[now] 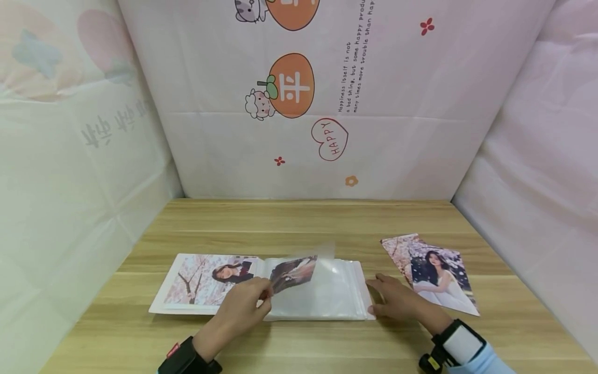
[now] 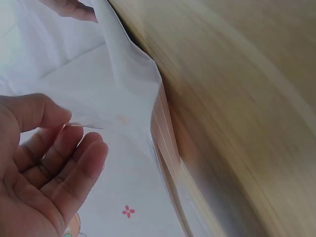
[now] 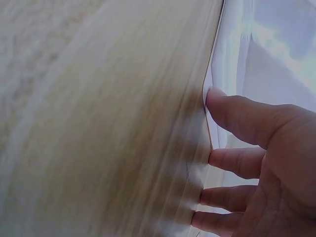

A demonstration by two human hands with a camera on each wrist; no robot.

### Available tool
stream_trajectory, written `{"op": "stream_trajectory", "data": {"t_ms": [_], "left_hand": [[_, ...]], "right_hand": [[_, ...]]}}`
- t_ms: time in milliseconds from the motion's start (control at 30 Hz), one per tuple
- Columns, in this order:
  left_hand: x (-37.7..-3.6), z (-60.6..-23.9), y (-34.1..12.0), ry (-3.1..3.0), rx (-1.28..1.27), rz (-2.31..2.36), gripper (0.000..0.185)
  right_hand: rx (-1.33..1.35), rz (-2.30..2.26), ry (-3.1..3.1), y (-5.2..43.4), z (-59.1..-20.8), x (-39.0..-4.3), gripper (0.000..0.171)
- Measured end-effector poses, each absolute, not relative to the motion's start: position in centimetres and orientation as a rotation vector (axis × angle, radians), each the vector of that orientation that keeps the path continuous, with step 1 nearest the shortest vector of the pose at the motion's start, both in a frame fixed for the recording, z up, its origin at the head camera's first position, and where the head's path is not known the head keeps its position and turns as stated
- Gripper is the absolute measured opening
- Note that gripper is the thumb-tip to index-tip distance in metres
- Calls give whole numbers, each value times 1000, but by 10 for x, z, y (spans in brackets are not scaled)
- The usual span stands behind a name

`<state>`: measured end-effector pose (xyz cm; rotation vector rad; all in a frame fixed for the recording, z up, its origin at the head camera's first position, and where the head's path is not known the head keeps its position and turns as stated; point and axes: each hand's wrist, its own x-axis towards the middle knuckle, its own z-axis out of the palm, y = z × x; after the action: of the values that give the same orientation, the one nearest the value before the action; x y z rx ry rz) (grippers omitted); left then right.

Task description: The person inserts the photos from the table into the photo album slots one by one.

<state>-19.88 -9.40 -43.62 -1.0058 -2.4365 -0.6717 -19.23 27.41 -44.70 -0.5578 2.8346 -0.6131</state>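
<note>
A pale wooden table (image 1: 299, 218) walled by printed sheets carries an open photo album (image 1: 261, 288), with a loose photo (image 1: 432, 272) just to its right. The left hand (image 1: 243, 306) pinches a clear sleeve page (image 1: 303, 270) mid-turn; the right hand (image 1: 394, 301), fingers relaxed, presses the album's right edge. Judging from this, a hard pull could crease the thin page or drag the album.
</note>
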Motion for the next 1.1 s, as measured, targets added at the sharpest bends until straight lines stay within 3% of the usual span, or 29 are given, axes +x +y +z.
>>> {"op": "stream_trajectory", "data": {"t_ms": [300,1100], "left_hand": [[-196,-432,-107,-2398,-852,-855,24],[-192,-384,-166,-2338,-380,-1412,22]], "right_hand": [[-552,-619,2828,275,-447,-192,62],[-573,-609,2845,274,-448,-192,62]]}}
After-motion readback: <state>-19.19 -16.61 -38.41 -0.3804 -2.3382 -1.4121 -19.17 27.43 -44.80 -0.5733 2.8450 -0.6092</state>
